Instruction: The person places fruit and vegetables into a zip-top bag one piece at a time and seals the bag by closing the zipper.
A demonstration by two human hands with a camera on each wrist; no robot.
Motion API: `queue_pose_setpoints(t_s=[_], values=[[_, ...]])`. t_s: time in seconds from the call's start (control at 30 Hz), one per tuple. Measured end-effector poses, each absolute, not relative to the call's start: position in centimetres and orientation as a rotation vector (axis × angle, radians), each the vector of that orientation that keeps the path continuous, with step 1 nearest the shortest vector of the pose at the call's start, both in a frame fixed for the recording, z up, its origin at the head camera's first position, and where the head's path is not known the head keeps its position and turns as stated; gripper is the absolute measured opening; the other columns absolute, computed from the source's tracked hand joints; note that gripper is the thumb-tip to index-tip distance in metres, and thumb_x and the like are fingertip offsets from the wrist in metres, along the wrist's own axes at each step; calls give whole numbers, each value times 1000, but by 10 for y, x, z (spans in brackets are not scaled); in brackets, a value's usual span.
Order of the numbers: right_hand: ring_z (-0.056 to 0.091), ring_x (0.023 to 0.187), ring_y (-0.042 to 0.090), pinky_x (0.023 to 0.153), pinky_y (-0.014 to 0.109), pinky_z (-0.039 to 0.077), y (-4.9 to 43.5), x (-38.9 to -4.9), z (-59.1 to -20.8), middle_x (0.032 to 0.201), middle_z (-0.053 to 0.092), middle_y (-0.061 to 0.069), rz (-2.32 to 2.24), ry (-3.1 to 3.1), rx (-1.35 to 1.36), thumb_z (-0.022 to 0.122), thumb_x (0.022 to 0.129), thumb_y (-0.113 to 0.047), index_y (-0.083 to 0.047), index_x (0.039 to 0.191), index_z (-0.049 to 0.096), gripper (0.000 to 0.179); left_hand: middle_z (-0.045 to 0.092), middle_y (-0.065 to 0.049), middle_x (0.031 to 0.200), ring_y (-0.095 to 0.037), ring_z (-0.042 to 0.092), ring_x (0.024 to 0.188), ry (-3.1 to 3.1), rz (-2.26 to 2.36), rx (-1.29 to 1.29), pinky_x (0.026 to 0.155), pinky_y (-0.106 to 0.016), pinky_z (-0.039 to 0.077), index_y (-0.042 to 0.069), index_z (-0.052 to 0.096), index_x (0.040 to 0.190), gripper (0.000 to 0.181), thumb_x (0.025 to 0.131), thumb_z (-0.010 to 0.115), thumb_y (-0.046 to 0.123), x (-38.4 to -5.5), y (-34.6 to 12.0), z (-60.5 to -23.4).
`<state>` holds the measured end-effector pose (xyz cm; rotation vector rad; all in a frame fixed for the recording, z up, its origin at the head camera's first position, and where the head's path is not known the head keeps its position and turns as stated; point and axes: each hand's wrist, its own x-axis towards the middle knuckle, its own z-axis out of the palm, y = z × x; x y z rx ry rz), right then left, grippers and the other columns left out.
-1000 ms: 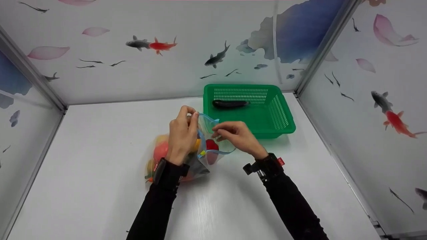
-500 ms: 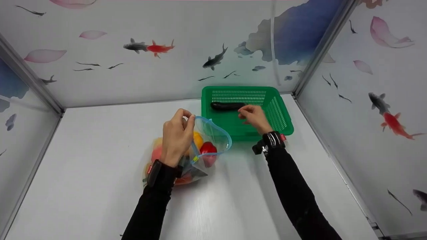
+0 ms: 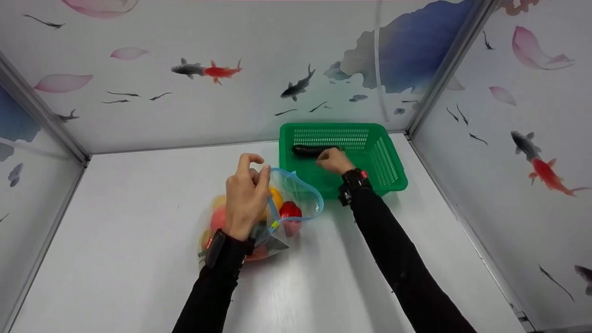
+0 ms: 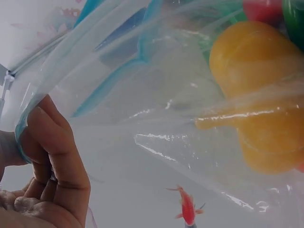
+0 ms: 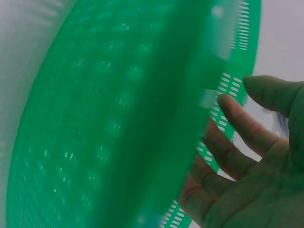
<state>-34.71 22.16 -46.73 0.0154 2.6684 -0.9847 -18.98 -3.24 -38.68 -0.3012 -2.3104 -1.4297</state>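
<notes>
A clear zip bag (image 3: 301,190) with a blue rim holds several fruits and vegetables, among them a red one (image 3: 290,210) and a yellow one (image 4: 261,95). My left hand (image 3: 245,199) pinches the rim at the bag's left side, and the mouth gapes toward the right. Inside the green basket (image 3: 389,162) lies a dark eggplant (image 3: 306,151). My right hand (image 3: 336,161) is over the basket, close to the eggplant's right end. In the right wrist view its fingers (image 5: 237,124) are loosely bent, the thumb apart, with nothing seen between them; the basket wall hides part of them.
The basket stands at the back right of the white table (image 3: 138,240), near the back wall (image 3: 222,106). Printed panels enclose the table at the back and both sides. The bag lies just left of the basket's front corner.
My right hand has left the bag's mouth and moved right into the basket, then slightly left along the eggplant. The left hand keeps its hold on the rim; the mouth has spread wider.
</notes>
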Motion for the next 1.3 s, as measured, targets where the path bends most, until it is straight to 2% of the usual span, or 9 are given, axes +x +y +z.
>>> queue_pose_setpoints(t_s=[0.33, 0.6, 0.8, 0.87, 1.0, 1.1, 1.17, 1.23, 1.3], values=[[44, 135, 36, 109, 49, 39, 221, -371, -479, 147, 45, 21, -759, 2683, -95, 65, 94, -17, -2, 143, 46, 55, 33, 3, 57, -13, 35, 45, -2389, -1430, -345, 47, -24, 25, 4, 58, 114, 19, 95, 61, 11, -191, -29, -383], [23, 148, 37, 115, 51, 30, 224, -388, -466, 162, 17, 18, -478, 2610, -17, 67, 92, -22, -12, 157, 17, 82, 36, 3, 58, -12, 39, 45, -2331, -1490, -360, 46, -23, 27, 5, 56, 119, 25, 95, 61, 11, -191, -34, -388], [54, 127, 32, 99, 45, 48, 226, -395, -421, 151, 43, 12, -410, 2532, -4, 65, 94, -34, -15, 148, 44, 61, 36, 2, 57, -10, 40, 45, -2321, -1496, -389, 45, -21, 30, 4, 55, 122, 27, 95, 60, 9, -189, -33, -383], [53, 128, 32, 101, 46, 47, 227, -397, -415, 151, 43, 13, -444, 2544, -21, 62, 96, -32, -13, 148, 44, 58, 36, 2, 57, -9, 40, 45, -2316, -1493, -395, 45, -21, 30, 5, 55, 122, 27, 95, 60, 9, -187, -33, -382], [34, 143, 33, 111, 45, 37, 226, -406, -439, 159, 29, 15, -506, 2613, -45, 52, 99, -13, -10, 156, 25, 63, 37, 2, 58, -7, 38, 45, -2313, -1494, -397, 46, -21, 30, 6, 55, 123, 27, 96, 60, 9, -180, -35, -384], [41, 137, 27, 95, 38, 43, 222, -419, -462, 162, 21, 12, -543, 2628, -58, 44, 97, 0, -13, 159, 12, 71, 37, 2, 57, -7, 40, 45, -2298, -1515, -373, 45, -20, 31, 6, 55, 123, 28, 96, 60, 8, -175, -39, -390], [55, 109, 24, 74, 35, 42, 220, -422, -467, 163, 18, 11, -539, 2607, -52, 43, 96, 1, -16, 159, 7, 74, 37, 2, 57, -7, 41, 45, -2285, -1530, -357, 45, -20, 31, 6, 55, 123, 28, 95, 60, 6, -174, -40, -393], [50, 88, 21, 61, 32, 37, 220, -420, -468, 164, 16, 8, -542, 2590, -19, 43, 97, 0, -19, 159, 5, 75, 37, 2, 57, -7, 42, 45, -2275, -1544, -358, 45, -20, 32, 6, 55, 123, 28, 95, 60, 6, -175, -39, -396], [53, 93, 21, 57, 30, 36, 225, -418, -474, 165, 13, 9, -525, 2564, 3, 43, 97, -1, -18, 159, 4, 75, 37, 2, 57, -7, 41, 45, -2281, -1556, -368, 45, -20, 32, 6, 55, 123, 28, 95, 60, 6, -175, -35, -401]])
